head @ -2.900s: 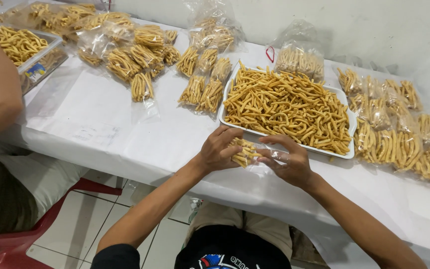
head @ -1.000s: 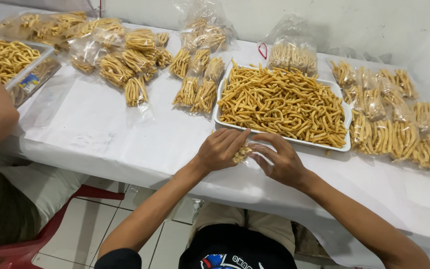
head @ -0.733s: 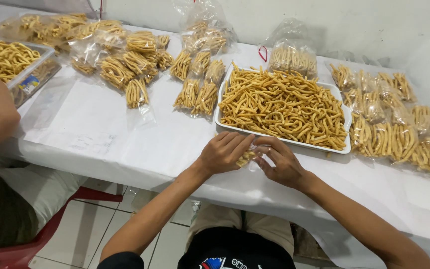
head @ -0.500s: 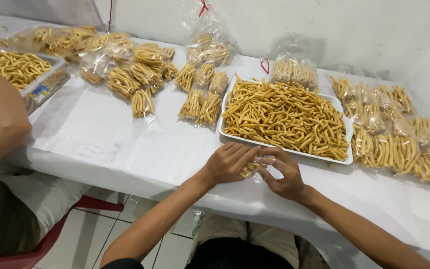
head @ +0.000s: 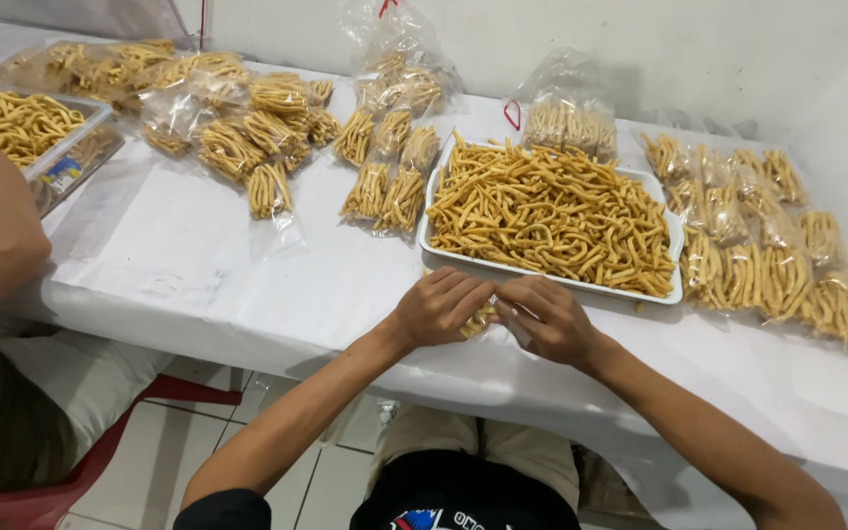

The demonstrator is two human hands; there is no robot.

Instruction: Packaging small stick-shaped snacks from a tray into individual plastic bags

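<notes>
Fingers of the left hand (head: 441,310) and right hand (head: 549,316) are pinched together on a small snack bag (head: 481,319), just below the white tray (head: 677,291) of fried sticks (head: 552,213).

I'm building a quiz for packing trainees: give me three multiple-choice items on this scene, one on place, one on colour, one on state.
1. Where is the white tray of loose snack sticks?
A. on the floor
B. on the table, just beyond the hands
C. on a chair

2. What colour is the table cover?
A. white
B. green
C. black

3. The small bag is:
A. lying untouched
B. hanging on the wall
C. held between left hand and right hand

Answers: 1 B, the tray sits past the knuckles; 2 A, plain white sheet; 3 C, both hands close on it.
</notes>
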